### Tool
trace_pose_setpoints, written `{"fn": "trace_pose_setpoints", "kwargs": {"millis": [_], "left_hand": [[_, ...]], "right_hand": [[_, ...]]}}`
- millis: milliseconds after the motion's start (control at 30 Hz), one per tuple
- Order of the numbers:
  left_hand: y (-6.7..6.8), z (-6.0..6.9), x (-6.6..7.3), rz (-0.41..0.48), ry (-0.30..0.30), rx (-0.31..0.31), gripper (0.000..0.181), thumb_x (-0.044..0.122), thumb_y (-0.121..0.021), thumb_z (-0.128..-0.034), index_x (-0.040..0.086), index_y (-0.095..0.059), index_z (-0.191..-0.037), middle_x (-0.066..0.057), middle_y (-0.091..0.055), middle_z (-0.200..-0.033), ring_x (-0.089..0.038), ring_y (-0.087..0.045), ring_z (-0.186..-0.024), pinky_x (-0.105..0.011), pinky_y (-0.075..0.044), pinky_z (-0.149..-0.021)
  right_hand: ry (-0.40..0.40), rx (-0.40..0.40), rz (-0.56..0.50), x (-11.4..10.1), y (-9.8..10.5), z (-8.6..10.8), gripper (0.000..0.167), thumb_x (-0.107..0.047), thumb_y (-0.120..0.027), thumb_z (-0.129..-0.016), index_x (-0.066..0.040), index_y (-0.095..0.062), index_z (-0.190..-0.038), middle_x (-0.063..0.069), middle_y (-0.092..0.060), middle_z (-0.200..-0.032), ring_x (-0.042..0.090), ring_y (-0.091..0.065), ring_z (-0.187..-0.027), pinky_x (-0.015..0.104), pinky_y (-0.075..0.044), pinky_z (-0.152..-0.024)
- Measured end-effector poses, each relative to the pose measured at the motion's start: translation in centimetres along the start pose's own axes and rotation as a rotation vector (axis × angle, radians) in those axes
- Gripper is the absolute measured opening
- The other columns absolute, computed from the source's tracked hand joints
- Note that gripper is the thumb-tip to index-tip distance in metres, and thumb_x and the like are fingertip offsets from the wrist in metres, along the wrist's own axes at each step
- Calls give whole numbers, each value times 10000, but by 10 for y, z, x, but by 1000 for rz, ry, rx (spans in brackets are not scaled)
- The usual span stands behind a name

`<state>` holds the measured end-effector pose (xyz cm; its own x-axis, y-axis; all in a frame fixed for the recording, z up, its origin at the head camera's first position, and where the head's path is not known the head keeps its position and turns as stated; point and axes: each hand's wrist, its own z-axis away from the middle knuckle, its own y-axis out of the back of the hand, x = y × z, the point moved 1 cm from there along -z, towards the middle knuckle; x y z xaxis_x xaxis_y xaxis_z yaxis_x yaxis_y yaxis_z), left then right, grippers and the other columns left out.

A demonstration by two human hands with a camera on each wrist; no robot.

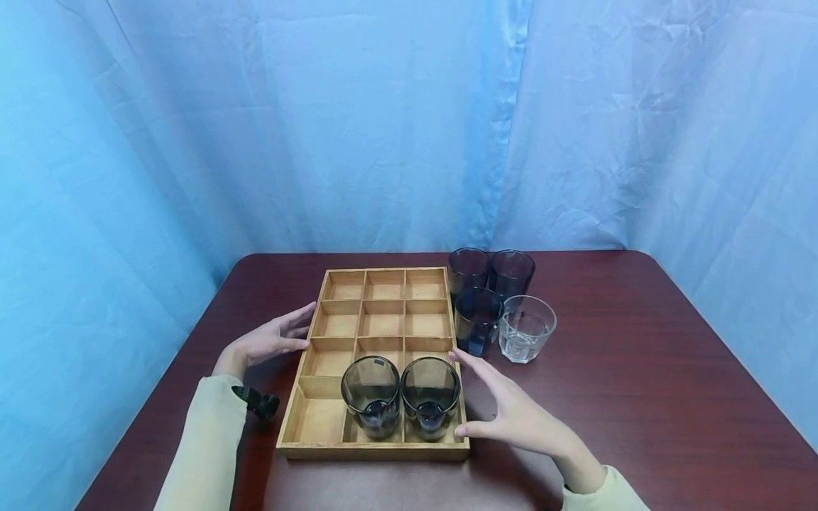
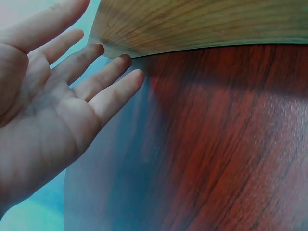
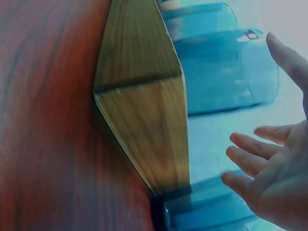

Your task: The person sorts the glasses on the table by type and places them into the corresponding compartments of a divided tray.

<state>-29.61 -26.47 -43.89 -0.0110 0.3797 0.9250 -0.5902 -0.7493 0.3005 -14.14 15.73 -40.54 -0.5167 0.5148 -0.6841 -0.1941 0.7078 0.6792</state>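
A wooden tray (image 1: 373, 451) with several compartments lies on the table. Two smoky glasses stand upright in its front row, one in the middle compartment (image 1: 377, 415) and one in the right (image 1: 431, 419). My left hand (image 1: 265, 345) is at the tray's left side, fingers extended; in the left wrist view the hand (image 2: 57, 106) has an empty palm beside the tray wall (image 2: 192, 24). My right hand (image 1: 524, 419), thumb and fingers spread, is at the right side by the right glass. The right wrist view shows that hand (image 3: 284, 168) holding nothing; whether either hand touches the tray is unclear.
Right of the tray's back half stand three dark glasses (image 1: 469, 270) (image 1: 513, 273) (image 1: 476, 319) and a clear glass (image 1: 527, 330), close together. Blue curtains (image 1: 383, 128) hang behind and beside the dark red table (image 1: 639, 369).
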Motion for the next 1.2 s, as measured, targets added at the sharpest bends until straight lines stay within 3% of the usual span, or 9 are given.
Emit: {"fn": "trace_pose_setpoints", "kwargs": {"millis": [67, 167, 267, 333, 467, 533, 633, 767, 1200], "left_hand": [[-1, 1, 0, 3, 5, -23, 896, 116, -630, -937, 207, -12, -1578, -176, -15, -1637, -443, -94, -1484, -607, -271, -1130], [-3, 1, 2, -6, -1, -55, 899, 101, -616, -943, 196, 15, -1576, -199, 8, -1631, -463, -74, -1478, -613, -277, -1122], [-4, 1, 5, 0, 1, -67, 901, 84, -604, -947, 205, 31, -1574, -192, 23, -1632, -455, -68, -1480, -611, -275, -1124], [-5, 1, 6, 3, 1, -69, 902, 80, -601, -948, 209, 37, -1573, -189, 28, -1633, -453, -71, -1481, -608, -278, -1124], [-6, 1, 7, 3, 8, -71, 911, 71, -596, -947, 214, 52, -1571, -183, 45, -1634, -453, -82, -1479, -606, -285, -1122], [-7, 1, 6, -12, 12, -74, 910, 82, -595, -951, 206, 61, -1569, -190, 59, -1631, -463, -79, -1476, -611, -281, -1123], [-7, 2, 6, -32, 30, -65, 911, 111, -608, -950, 203, 52, -1570, -180, 75, -1632, -464, -58, -1477, -623, -255, -1131], [-7, 3, 6, -64, 36, -46, 917, 132, -628, -942, 167, 39, -1571, -196, 88, -1626, -487, -34, -1468, -643, -242, -1126], [-8, 5, 5, -76, 46, -17, 939, 131, -653, -924, 177, 24, -1573, -205, 72, -1625, -499, -37, -1463, -654, -237, -1121]], "right_hand": [[9, 22, 31, 4, 6, 1, 881, -302, -832, -746, -180, -372, -1487, 44, -452, -1495, 210, -420, -1377, 341, -370, -1116], [14, 94, 6, 11, 17, 2, 591, -245, -809, -781, -163, -558, -1310, 54, -524, -1419, 158, -464, -1332, 257, -369, -1099], [19, 250, -98, 19, 32, 2, 257, -91, -765, -815, -115, -640, -1038, 17, -625, -1250, 41, -537, -1220, 130, -398, -1012], [-8, 404, -182, 24, 43, 1, 149, 11, -719, -833, -38, -617, -930, -36, -667, -1131, -21, -581, -1125, 86, -430, -945], [-164, 706, -211, 36, 61, 3, 195, 54, -679, -853, 54, -610, -1035, -98, -680, -1074, -67, -601, -1072, 89, -459, -925], [-277, 754, -157, 42, 66, 5, 342, -2, -697, -860, 27, -594, -1185, -44, -648, -1179, -26, -559, -1184, 129, -417, -1027], [-395, 660, -77, 51, 71, 7, 606, -93, -729, -856, -26, -462, -1396, 109, -496, -1403, 161, -423, -1377, 299, -330, -1155], [-418, 473, -81, 62, 72, 4, 853, -154, -747, -848, 18, -236, -1508, 247, -286, -1539, 421, -273, -1431, 530, -253, -1155], [-480, 328, -73, 75, 73, -16, 1028, -252, -763, -838, 23, -64, -1540, 283, -202, -1570, 451, -239, -1441, 577, -264, -1146]]}}
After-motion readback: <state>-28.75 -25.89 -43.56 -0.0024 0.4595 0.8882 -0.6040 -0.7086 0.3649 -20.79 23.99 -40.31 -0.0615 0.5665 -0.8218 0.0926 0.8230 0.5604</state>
